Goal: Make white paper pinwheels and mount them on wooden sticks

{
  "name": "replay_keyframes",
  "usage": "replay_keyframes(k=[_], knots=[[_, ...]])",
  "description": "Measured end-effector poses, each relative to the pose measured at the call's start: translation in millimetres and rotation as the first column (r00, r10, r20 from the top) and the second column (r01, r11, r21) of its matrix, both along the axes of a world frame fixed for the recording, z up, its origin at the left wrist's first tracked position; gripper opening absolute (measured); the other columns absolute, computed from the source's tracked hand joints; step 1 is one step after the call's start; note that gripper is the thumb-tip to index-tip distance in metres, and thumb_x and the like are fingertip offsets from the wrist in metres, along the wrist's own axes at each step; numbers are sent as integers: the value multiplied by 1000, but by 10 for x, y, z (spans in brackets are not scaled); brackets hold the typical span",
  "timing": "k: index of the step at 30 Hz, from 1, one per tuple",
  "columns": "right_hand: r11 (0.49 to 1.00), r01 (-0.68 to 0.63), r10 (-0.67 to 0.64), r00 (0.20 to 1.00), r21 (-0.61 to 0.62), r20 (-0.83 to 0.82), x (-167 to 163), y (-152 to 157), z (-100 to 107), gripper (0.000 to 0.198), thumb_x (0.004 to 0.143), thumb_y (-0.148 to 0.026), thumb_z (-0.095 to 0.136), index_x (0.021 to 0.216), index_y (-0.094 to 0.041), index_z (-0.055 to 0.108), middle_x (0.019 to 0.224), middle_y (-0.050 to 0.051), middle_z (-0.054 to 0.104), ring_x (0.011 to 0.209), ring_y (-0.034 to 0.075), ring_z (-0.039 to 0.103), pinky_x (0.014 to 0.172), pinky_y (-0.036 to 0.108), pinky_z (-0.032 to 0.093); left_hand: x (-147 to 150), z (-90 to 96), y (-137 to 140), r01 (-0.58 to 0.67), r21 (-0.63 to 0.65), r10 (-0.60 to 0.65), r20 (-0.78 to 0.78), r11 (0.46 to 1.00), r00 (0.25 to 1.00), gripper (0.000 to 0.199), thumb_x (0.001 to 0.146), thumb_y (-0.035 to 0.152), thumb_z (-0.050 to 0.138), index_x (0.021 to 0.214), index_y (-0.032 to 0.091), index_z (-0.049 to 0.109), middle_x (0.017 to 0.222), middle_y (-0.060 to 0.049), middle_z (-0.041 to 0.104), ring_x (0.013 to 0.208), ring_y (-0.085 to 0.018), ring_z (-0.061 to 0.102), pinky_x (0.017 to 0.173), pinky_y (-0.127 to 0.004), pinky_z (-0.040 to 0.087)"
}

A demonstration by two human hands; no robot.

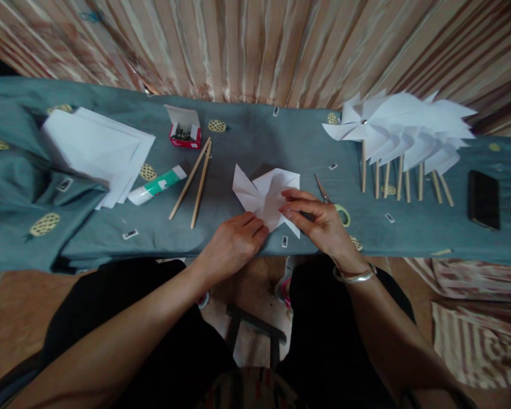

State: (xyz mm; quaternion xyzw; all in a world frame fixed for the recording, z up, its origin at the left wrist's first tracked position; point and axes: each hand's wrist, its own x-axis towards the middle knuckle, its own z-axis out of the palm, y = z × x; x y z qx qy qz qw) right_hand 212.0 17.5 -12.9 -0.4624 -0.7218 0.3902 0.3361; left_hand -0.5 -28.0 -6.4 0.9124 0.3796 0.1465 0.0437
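A white paper pinwheel (pixel 266 196), partly folded, lies on the cloth-covered table in front of me. My left hand (pixel 241 238) has its fingers curled closed on the sheet's near edge. From the right, my right hand (pixel 317 218) grips the paper's right side between thumb and fingers; the exact fingertip contact is partly hidden. Just beyond the right hand lie scissors (pixel 343 215) with a pale green handle. To the left, two wooden sticks (pixel 201 184) rest close together, and a small red box (pixel 185 136) stands with its lid up, holding small dark pieces.
A stack of white paper sheets (pixel 97 147) and a green-and-white glue tube (pixel 157 184) lie at the left. Several finished pinwheels on sticks (pixel 409 130) overlap at the right, beside a dark phone (pixel 484 200). A striped curtain (pixel 255 51) hangs behind the table.
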Motion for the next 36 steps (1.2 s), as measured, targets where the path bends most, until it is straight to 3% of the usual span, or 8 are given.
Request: replay_keyframes(k=[13,23,31,36], knots=[[984,53,-78,986,173,146,-217,79,-128,6,80,-19,71,80,-25,73,128,4,64,120,25,58,105,49,45,-3,11,-22,-3,-51,1,-38,999,999,11,91,11,53,91,9,64,94,-10,66,88,-22,60,78,-35,55],[980,35,-75,976,194,207,-245,100,-117,4,81,-21,70,80,-24,71,131,6,61,122,27,54,106,50,44,-13,-28,-29,-16,18,16,14,1000,1000,14,92,10,51,90,9,64,90,-10,67,85,-20,62,75,-32,57],[982,13,-53,976,188,210,-264,106,-104,6,83,-20,67,80,-25,71,132,4,60,123,28,53,106,53,42,-10,-65,-51,-62,99,54,82,993,995,19,93,15,52,108,7,61,99,-10,68,87,-20,64,76,-32,57],[979,21,-64,975,201,211,-272,105,-108,6,82,-19,67,80,-24,71,132,5,60,123,28,53,107,53,42,-8,-67,-42,-14,63,10,72,998,997,18,92,12,52,106,7,62,95,-9,69,87,-21,63,78,-33,57]])
